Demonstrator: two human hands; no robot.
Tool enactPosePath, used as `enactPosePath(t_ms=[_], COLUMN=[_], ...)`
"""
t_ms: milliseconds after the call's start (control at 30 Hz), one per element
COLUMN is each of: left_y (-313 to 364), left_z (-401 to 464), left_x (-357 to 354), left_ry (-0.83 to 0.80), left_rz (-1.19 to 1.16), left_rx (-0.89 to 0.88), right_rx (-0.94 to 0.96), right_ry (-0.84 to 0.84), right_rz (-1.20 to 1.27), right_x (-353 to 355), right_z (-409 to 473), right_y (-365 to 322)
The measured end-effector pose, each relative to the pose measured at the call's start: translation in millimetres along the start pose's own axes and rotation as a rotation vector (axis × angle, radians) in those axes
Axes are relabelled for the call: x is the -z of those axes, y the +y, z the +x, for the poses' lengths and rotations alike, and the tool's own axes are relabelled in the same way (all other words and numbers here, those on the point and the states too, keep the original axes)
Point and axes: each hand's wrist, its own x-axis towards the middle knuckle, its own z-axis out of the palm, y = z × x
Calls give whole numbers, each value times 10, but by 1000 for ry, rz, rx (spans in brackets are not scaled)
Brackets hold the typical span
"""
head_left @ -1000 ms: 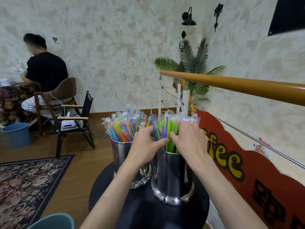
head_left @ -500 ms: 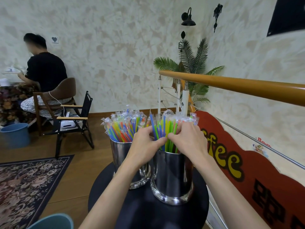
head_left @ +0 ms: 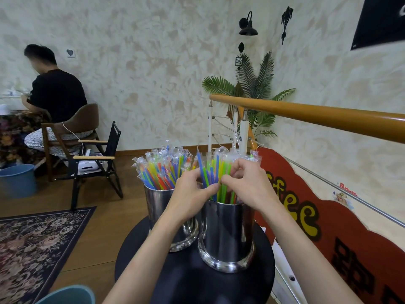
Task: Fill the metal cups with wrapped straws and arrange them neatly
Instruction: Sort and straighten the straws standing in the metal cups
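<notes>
Two shiny metal cups stand side by side on a small round black table [head_left: 197, 279]. The left cup [head_left: 156, 205] is packed with wrapped coloured straws [head_left: 163, 170]. The right cup [head_left: 226, 233], nearer to me, holds another bunch of wrapped straws [head_left: 215, 170], mostly blue, green and yellow. My left hand [head_left: 189, 195] and my right hand [head_left: 246, 183] meet over the right cup's rim. Each hand has its fingers and thumb curled round straws of that bunch, just above the rim.
A wooden handrail [head_left: 317, 116] and a red sign board [head_left: 341, 235] run along the right. A patterned rug [head_left: 32, 244] lies on the floor at left. A person sits on a chair [head_left: 72, 132] at the far left, beside a blue bucket [head_left: 17, 179].
Both hands have stayed at the right cup. Their fingers have shifted among the straws, and the right hand has drawn closer to the left.
</notes>
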Motion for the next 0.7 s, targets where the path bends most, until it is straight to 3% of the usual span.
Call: enactPosePath(t_ms=[267,567,700], left_y=[12,-6,11], left_z=[-3,-5,-6], left_x=[-12,-5,18], left_ry=[-7,8,-62], left_rz=[-4,-40,-67], left_rx=[-4,-19,-41], right_rx=[11,26,60], right_ry=[-7,-62,-93], right_rz=[94,415,392], right_x=[-41,3,-31], right_z=[32,11,3], right_y=[79,70,48])
